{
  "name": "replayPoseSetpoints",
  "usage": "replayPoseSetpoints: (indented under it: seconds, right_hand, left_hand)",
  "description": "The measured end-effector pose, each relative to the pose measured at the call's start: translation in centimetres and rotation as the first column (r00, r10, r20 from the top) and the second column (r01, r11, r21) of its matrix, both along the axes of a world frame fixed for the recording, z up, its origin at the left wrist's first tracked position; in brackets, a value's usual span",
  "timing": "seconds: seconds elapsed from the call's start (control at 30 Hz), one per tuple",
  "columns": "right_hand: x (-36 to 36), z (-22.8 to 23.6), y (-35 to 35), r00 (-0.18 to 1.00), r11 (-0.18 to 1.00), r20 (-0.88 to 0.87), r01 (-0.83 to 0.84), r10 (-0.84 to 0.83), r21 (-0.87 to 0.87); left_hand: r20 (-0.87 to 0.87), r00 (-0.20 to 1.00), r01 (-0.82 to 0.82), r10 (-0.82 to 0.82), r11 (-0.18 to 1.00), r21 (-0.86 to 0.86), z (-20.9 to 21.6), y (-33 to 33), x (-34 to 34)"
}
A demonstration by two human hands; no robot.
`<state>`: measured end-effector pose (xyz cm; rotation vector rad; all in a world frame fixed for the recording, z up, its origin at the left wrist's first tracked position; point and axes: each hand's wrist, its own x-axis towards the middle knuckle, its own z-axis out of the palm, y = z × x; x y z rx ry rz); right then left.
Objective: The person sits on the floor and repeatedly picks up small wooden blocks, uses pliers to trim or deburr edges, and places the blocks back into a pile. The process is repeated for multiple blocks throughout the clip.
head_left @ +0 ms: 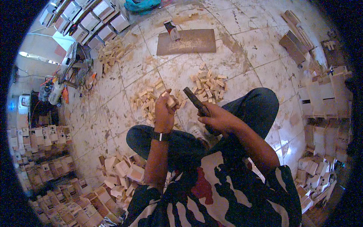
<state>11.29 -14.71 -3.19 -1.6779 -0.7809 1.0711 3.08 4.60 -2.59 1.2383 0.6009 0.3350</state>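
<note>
I sit cross-legged on a tiled floor. My left hand [164, 112] grips a small pale wooden block [171, 101] raised in front of me. My right hand [218, 119] is closed around the handle of a dark flat tool [196, 101], whose blade points up and left toward the block. The tool's tip is a little right of the block, apart from it. Just beyond my left hand lies a pile of small wooden blocks [148, 101], and a second pile of blocks [208, 83] lies beyond my right hand.
A brown board [187, 41] with sawdust and a small box on it lies farther ahead. More blocks [110, 53] sit at the upper left by white trays [90, 20]. Stacked wooden pieces [117, 172] crowd my left side, and wooden boxes [321, 102] line the right.
</note>
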Motion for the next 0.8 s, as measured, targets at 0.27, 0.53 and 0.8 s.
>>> replayPoseSetpoints:
  seconds: [0.27, 0.53, 0.8]
  right_hand:
    - [-2.6, -0.9, 0.1, 1.0, 0.998, 0.01, -0.021, 0.021, -0.066]
    - [-3.6, -0.5, 0.1, 0.963, 0.997, -0.268, -0.056, 0.038, -0.06]
    - [-3.4, 0.6, 0.5, 0.962, 0.996, -0.264, -0.083, 0.071, -0.035]
  left_hand:
    - [-0.042, 0.986, -0.161, 0.16, 0.874, -0.458, -1.8, -0.3, -0.6]
    - [-0.144, 0.941, -0.309, 0.307, 0.951, 0.006, -2.8, -1.8, -0.3]
    - [0.013, 0.977, -0.21, 0.212, 0.957, 0.201, -3.7, -1.9, -0.4]
